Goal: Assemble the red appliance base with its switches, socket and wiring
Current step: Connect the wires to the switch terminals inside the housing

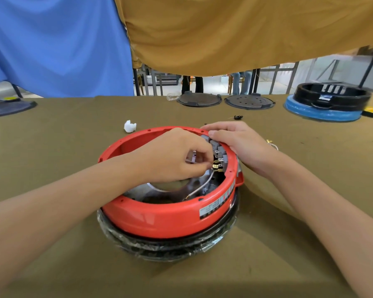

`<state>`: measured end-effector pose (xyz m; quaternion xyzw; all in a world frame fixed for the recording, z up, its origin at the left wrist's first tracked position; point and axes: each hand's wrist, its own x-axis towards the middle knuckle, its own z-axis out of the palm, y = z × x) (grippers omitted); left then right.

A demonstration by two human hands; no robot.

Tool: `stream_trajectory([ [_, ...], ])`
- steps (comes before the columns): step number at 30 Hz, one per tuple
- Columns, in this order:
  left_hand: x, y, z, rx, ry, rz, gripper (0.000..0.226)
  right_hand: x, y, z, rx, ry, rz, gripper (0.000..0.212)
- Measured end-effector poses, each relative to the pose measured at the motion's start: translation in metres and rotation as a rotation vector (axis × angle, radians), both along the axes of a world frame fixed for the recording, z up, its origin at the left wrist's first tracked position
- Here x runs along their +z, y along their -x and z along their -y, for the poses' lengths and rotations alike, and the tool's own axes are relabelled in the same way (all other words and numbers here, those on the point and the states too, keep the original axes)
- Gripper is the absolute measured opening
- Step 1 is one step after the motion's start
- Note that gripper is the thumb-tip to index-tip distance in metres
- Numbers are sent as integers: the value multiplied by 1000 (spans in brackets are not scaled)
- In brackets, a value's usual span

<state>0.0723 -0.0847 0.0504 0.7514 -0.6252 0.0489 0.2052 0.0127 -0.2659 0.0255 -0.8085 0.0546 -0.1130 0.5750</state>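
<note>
1. The red appliance base (159, 214) sits at the centre of the frame, open side up, stacked on a black plastic-wrapped unit (166, 248) on the olive table cloth (52, 147).
2. A row of grey switches (216, 147) lines the inner wall at the right of the ring; below it lies a brass terminal (216, 165), from which a pale wire (202, 187) curves down toward the lower rim.
3. Risk: the terminal is small and partly hidden by the fingers, so it may be pushed on askew, probably bending the tab or leaving a loose joint.
4. Risk: a pull on the wire could drag it free of the terminal; whether it is fully seated cannot be told.
5. Risk: the base only rests on the wrapped unit, so sideways force may slide it.
6. Left hand (177, 155): reaches in from the lower left over the ring, fingers curled, fingertips pinched together at the terminal.
7. Right hand (237, 143): comes from the lower right, palm down on the rim, straight fingers pressing the switch row from above, steadying it.
8. A white scrap (129, 126) lies beyond the ring, well apart.
</note>
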Motion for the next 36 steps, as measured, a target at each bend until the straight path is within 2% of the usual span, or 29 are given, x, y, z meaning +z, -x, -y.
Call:
stream_trajectory([
  [23,2,8,8,-4,4,31,11,-3,-1,-2,-19,-25,27,24],
  [36,4,0,5,95,-9,-92,8,-2,-1,-3,-20,-11,23,26],
])
